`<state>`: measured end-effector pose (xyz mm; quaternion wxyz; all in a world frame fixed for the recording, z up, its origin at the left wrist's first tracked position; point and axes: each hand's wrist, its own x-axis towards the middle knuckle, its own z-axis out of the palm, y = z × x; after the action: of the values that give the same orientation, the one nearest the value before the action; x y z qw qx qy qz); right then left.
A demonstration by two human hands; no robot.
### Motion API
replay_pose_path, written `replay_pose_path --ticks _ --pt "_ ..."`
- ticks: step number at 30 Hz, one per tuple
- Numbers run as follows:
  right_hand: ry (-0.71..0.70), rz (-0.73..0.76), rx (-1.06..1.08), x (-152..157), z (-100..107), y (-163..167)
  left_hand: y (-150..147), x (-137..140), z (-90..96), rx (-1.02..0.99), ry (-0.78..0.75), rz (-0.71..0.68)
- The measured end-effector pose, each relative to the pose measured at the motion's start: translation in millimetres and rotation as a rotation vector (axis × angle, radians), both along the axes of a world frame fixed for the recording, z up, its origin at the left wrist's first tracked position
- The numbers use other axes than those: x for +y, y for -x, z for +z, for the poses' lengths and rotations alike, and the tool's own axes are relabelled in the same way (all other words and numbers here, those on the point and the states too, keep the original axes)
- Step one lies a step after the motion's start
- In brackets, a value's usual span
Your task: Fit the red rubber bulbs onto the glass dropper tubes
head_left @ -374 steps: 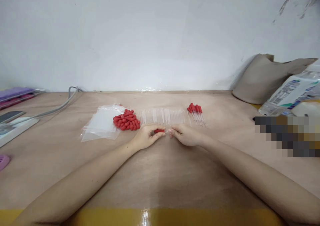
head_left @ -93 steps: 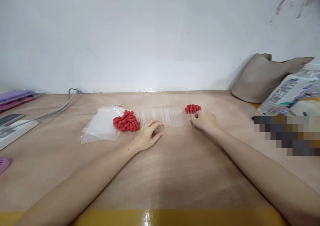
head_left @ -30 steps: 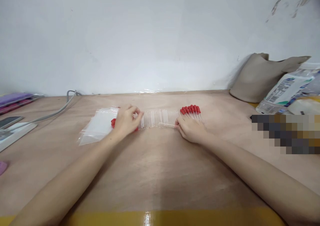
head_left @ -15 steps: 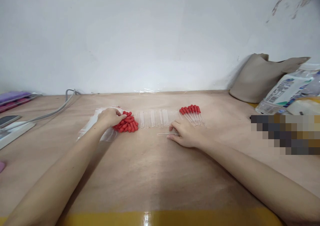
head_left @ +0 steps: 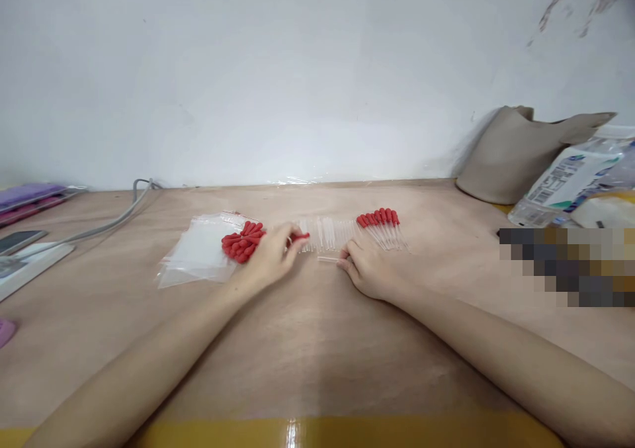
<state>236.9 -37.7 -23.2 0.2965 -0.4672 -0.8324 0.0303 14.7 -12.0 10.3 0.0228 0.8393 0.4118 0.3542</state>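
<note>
- Red bulb point(head_left: 300, 237): in the left hand point(head_left: 270, 256), pinched between thumb and fingers, its end poking out to the right past the fingertips.
- Clear tube point(head_left: 327, 259): in the right hand point(head_left: 367, 266), gripped toward one end by thumb and forefinger, nearly level, its free end pointing left. The other fingers curl in toward the palm.
- Bulb and tube are near each other but apart.
- Pile point(head_left: 242, 243) of red bulbs: just left of the left hand, which hides part of it.
- Bags point(head_left: 191, 253): clear, flat, overlapping one another, left of the pile and reaching up to it.
- Row point(head_left: 325, 233) of clear tubes: side by side, between and beyond the hands, its left part behind the left hand.
- Droppers point(head_left: 380, 218): tubes with red bulbs on, fanned out at the row's right end, bulbs toward the wall point(head_left: 297, 71), just beyond the right hand.
- Table point(head_left: 297, 342): brown, with a shiny yellow strip point(head_left: 223, 431) along the near edge.
- Far left: purple pack point(head_left: 30, 195), grey cable point(head_left: 114, 222) and phone point(head_left: 22, 241).
- Far right: bottle point(head_left: 570, 177), tilted, with a printed label; the patch below it is pixelated, too coarse to make out.
</note>
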Motion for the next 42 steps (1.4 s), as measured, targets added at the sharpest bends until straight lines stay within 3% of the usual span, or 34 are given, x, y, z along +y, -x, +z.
replay_pose_path --ticks 2,7,14,21,29,36,42 --pt "0.001 0.011 0.108 1.3 -2.2 -2.6 -11.5 -9.0 -14.8 -0.011 0.052 -0.101" --pt "0.013 0.086 0.289 3.5 -1.7 -4.2 -12.7 -11.0 -26.9 -0.076 0.079 -0.116" --pt "-0.057 0.158 0.216 1.6 -1.7 -3.1 -14.4 -12.8 -24.7 -0.102 0.129 -0.180" --pt "-0.011 0.205 0.211 1.0 1.3 -3.4 -15.1 -13.9 -26.3 -0.147 0.189 -0.197" --pt "0.025 0.321 0.148 10.1 1.4 -11.0 -14.9 -18.1 -23.8 -0.064 0.188 -0.275" --pt "-0.080 0.217 -0.054 8.8 -2.4 -11.1 -16.6 -18.4 -25.4 -0.002 0.153 -0.253" --pt "-0.111 0.167 -0.079 5.1 -3.8 -8.2 -17.4 -16.6 -26.9 -0.017 0.106 -0.207"
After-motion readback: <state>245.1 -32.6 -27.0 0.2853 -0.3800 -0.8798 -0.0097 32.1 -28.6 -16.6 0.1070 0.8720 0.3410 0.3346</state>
